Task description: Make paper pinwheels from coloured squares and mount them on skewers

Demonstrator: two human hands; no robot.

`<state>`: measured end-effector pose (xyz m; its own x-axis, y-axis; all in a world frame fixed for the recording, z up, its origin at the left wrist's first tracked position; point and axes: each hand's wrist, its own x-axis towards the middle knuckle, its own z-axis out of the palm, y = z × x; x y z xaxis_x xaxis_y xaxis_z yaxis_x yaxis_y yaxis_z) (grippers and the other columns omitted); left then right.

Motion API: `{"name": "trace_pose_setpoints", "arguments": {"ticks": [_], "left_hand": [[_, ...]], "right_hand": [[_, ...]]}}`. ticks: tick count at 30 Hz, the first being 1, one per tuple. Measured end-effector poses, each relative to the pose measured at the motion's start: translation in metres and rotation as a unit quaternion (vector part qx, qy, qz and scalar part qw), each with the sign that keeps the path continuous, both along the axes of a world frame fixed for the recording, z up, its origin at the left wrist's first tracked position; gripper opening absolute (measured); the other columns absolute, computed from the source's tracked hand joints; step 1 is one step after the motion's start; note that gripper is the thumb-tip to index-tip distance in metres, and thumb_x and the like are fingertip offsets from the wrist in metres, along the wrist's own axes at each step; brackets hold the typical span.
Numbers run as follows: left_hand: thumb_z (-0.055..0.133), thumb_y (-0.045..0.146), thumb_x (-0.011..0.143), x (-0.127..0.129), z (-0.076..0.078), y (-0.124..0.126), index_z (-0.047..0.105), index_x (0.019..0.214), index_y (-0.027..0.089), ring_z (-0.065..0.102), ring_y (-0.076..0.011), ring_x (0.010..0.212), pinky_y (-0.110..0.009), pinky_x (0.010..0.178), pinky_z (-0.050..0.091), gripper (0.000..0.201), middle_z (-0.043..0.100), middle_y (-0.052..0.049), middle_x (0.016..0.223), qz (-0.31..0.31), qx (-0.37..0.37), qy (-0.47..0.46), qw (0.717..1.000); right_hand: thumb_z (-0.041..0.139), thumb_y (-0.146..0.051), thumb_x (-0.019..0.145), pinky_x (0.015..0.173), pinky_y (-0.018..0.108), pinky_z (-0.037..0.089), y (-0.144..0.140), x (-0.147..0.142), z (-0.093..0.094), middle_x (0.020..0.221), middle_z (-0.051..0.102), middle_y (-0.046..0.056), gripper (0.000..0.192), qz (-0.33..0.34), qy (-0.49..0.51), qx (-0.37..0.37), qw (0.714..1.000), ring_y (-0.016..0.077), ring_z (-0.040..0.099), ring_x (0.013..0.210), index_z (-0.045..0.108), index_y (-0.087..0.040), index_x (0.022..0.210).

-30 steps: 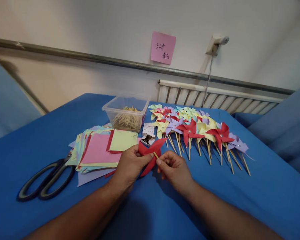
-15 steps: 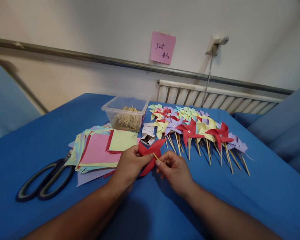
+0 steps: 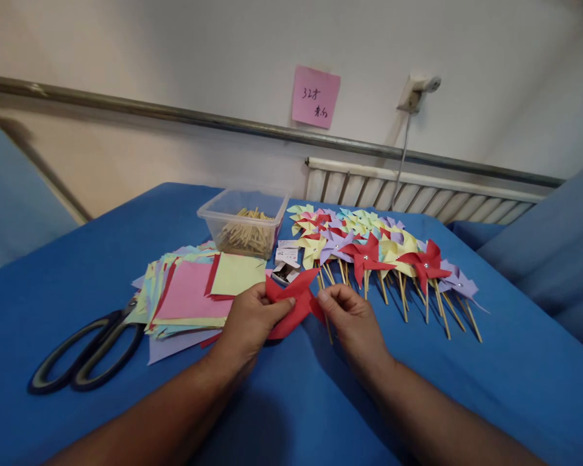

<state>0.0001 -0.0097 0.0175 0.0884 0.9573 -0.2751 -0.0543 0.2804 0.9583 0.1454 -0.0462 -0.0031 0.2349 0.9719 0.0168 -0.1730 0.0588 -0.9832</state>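
My left hand [image 3: 250, 318] pinches the left side of a red paper pinwheel [image 3: 294, 299] just above the blue cloth. My right hand [image 3: 350, 318] grips its right edge, and a thin wooden stick [image 3: 327, 331] runs down behind the fingers. Both hands meet at the pinwheel in the middle of the table. A small open box of pins [image 3: 286, 272] lies just beyond it.
A stack of coloured paper squares [image 3: 192, 291] lies to the left, with black scissors [image 3: 85, 353] further left. A clear tub of wooden sticks [image 3: 245, 223] stands behind. Several finished pinwheels on sticks [image 3: 379, 252] spread out to the right. Radiator and rail run along the wall.
My right hand moved up and right onto the pinwheel's edge; the stick tip, seen earlier in front of the red paper, now sits behind it with the shaft pointing down.
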Motion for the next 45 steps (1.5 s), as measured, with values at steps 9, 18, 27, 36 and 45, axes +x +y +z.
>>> {"name": "trace_pose_setpoints", "arguments": {"ticks": [9, 18, 27, 36, 45], "left_hand": [[0.079, 0.028, 0.054, 0.001, -0.003, 0.000, 0.064, 0.078, 0.014, 0.059, -0.0139, 0.051, -0.023, 0.048, 0.042, 0.032, 0.069, -0.001, 0.062, 0.002, -0.001, -0.010, 1.000], [0.078, 0.029, 0.058, -0.002, -0.002, -0.001, 0.059, 0.068, 0.016, 0.056, -0.0118, 0.049, -0.021, 0.047, 0.040, 0.025, 0.064, 0.002, 0.054, 0.017, 0.020, -0.024, 0.999], [0.077, 0.026, 0.060, -0.001, 0.001, -0.003, 0.062, 0.074, 0.016, 0.057, -0.0112, 0.050, -0.021, 0.049, 0.042, 0.023, 0.066, 0.002, 0.059, 0.026, 0.006, -0.054, 0.998], [0.075, 0.031, 0.064, -0.008, -0.003, 0.001, 0.062, 0.075, 0.015, 0.057, -0.0121, 0.053, -0.021, 0.050, 0.041, 0.023, 0.067, 0.000, 0.061, 0.007, 0.042, -0.031, 0.999], [0.076, 0.030, 0.062, -0.004, -0.003, -0.002, 0.063, 0.071, 0.016, 0.060, -0.0139, 0.053, -0.022, 0.050, 0.043, 0.021, 0.070, -0.001, 0.062, -0.005, 0.040, -0.032, 0.999]], "right_hand": [[0.069, -0.041, 0.078, 0.043, 0.017, 0.038, -0.005, -0.009, -0.002, 0.058, 0.064, -0.004, 0.027, 0.047, 0.113, 0.036, 0.992, 0.0074, 0.054, 0.043, 0.054, -0.019, 0.079], [0.064, -0.035, 0.083, 0.051, 0.022, 0.044, -0.014, -0.008, 0.003, 0.072, 0.069, 0.003, 0.019, 0.221, 0.201, 0.042, 0.953, 0.0106, 0.061, 0.053, 0.067, -0.017, 0.090], [0.067, -0.040, 0.079, 0.048, 0.020, 0.047, -0.023, -0.015, 0.004, 0.064, 0.068, 0.002, 0.027, 0.321, 0.188, -0.011, 0.928, 0.0098, 0.061, 0.047, 0.064, -0.014, 0.080], [0.073, -0.046, 0.072, 0.036, 0.016, 0.042, -0.009, -0.020, -0.008, 0.062, 0.068, 0.000, 0.041, 0.189, 0.152, -0.037, 0.969, 0.0093, 0.058, 0.038, 0.053, -0.017, 0.091], [0.072, -0.048, 0.072, 0.039, 0.018, 0.045, -0.005, -0.020, -0.014, 0.061, 0.067, 0.001, 0.039, 0.177, 0.165, -0.086, 0.966, 0.0106, 0.061, 0.042, 0.054, -0.015, 0.083]]}}
